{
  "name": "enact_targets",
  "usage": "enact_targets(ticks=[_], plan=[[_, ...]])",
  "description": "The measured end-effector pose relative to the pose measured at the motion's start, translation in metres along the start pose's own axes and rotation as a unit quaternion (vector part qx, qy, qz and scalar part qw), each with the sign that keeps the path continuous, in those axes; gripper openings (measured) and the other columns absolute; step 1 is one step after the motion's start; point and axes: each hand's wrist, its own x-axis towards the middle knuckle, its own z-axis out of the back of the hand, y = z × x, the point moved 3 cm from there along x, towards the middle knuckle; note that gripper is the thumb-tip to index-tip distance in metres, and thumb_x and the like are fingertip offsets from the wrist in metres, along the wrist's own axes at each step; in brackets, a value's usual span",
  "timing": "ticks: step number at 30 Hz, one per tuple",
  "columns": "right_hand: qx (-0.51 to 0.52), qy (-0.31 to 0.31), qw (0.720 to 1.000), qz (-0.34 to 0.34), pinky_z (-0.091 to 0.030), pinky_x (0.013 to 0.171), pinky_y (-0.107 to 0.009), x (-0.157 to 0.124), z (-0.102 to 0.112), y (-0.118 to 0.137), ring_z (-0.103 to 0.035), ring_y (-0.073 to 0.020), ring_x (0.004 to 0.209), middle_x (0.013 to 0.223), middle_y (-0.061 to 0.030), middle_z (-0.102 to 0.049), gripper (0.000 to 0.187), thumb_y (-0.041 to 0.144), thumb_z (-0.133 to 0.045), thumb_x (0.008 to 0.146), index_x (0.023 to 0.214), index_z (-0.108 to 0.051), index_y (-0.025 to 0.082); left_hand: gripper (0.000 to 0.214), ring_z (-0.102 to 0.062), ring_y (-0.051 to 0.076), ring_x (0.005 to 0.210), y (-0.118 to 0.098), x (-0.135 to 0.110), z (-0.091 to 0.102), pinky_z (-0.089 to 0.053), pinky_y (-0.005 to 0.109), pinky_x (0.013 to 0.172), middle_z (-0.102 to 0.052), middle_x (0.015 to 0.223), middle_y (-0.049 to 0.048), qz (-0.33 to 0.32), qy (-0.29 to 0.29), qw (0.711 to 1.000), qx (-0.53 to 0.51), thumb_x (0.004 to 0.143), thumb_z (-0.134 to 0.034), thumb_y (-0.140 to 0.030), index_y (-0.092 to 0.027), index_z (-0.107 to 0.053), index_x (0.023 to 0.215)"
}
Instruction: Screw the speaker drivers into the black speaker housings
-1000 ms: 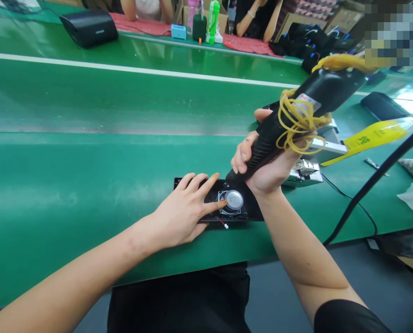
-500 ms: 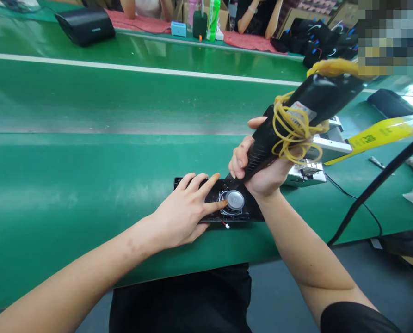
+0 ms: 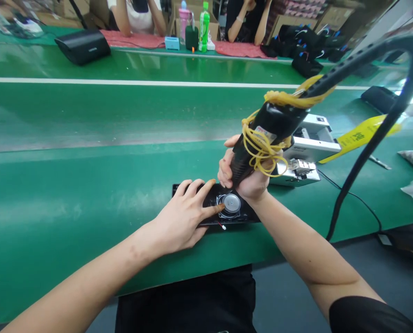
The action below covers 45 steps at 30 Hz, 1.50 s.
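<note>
A long black plastic speaker housing (image 3: 209, 200) lies on the green bench with a round silver speaker driver (image 3: 231, 203) set in it. My left hand (image 3: 185, 215) grips the housing's left part, fingers across the top and thumb at the near edge; its index fingertip touches the driver's rim. My right hand (image 3: 253, 182) is wrapped round a black electric screwdriver (image 3: 275, 121) with a yellow cord (image 3: 260, 145) bundled on it. The tool tilts down to the housing just behind the driver; its tip is hidden by my hand. A small white connector (image 3: 224, 227) pokes out at the near edge.
Right of my hand stands a silver metal device (image 3: 298, 173). A thick black cable (image 3: 372, 138) arches down past a yellow plastic bag (image 3: 360, 136). Across the green bench (image 3: 88, 180) are a black speaker (image 3: 83, 47), a green bottle (image 3: 204, 27) and two seated people.
The screwdriver and my right hand have shifted left and slightly down in view. My left hand stays on the housing. The view has tilted up a little.
</note>
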Motion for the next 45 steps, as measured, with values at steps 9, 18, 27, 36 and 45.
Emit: enact_targets(ticks=[9,18,27,36,45], plan=[[0.006,0.005,1.0,0.017,-0.039,0.037,-0.024,0.002,0.0,-0.004,-0.045,-0.0144,0.041,0.069,0.0018,-0.056,0.07,0.086,-0.048,0.104,0.122,-0.062,0.021,0.061,-0.038,0.046,0.149,0.002,-0.004,-0.007,-0.034,0.068,0.122,-0.029,0.17,0.0168,0.011,-0.008,1.0,-0.003,0.092,-0.071,-0.033,-0.037,-0.06,0.151],[-0.199,-0.212,0.928,0.234,-0.034,0.032,-0.024,-0.005,0.08,0.128,-0.035,-0.0138,0.036,0.062,0.0069,-0.05,0.069,0.089,-0.055,0.097,0.122,-0.061,0.025,0.065,-0.036,0.045,0.154,0.011,-0.005,-0.016,-0.046,0.072,0.114,-0.022,0.178,0.0147,-0.03,-0.083,0.995,0.05,0.095,-0.066,-0.032,-0.035,-0.05,0.158],[-0.28,-0.283,0.882,0.254,-0.035,0.036,-0.023,-0.016,0.147,0.14,-0.045,-0.0147,0.039,0.062,0.0037,-0.054,0.071,0.09,-0.046,0.1,0.112,-0.062,0.021,0.069,-0.053,0.041,0.138,0.01,0.017,-0.027,-0.052,0.065,0.103,-0.038,0.171,0.0129,-0.047,-0.09,0.993,0.063,0.088,-0.068,-0.028,-0.04,-0.053,0.154],[-0.246,-0.277,0.892,0.258,-0.034,0.037,-0.023,-0.012,0.151,0.144,-0.043,-0.0139,0.04,0.063,0.005,-0.051,0.071,0.089,-0.044,0.102,0.116,-0.062,0.022,0.068,-0.055,0.039,0.135,0.01,0.013,-0.026,-0.051,0.062,0.102,-0.039,0.171,0.0114,-0.052,-0.099,0.991,0.073,0.087,-0.066,-0.027,-0.039,-0.055,0.153],[-0.257,-0.263,0.9,0.232,-0.036,0.038,-0.025,-0.011,0.161,0.133,-0.042,-0.014,0.04,0.064,0.004,-0.051,0.072,0.091,-0.043,0.101,0.114,-0.064,0.023,0.068,-0.055,0.04,0.135,0.008,0.014,-0.023,-0.052,0.06,0.1,-0.039,0.171,0.0119,-0.057,-0.101,0.99,0.079,0.085,-0.066,-0.026,-0.038,-0.057,0.151]])
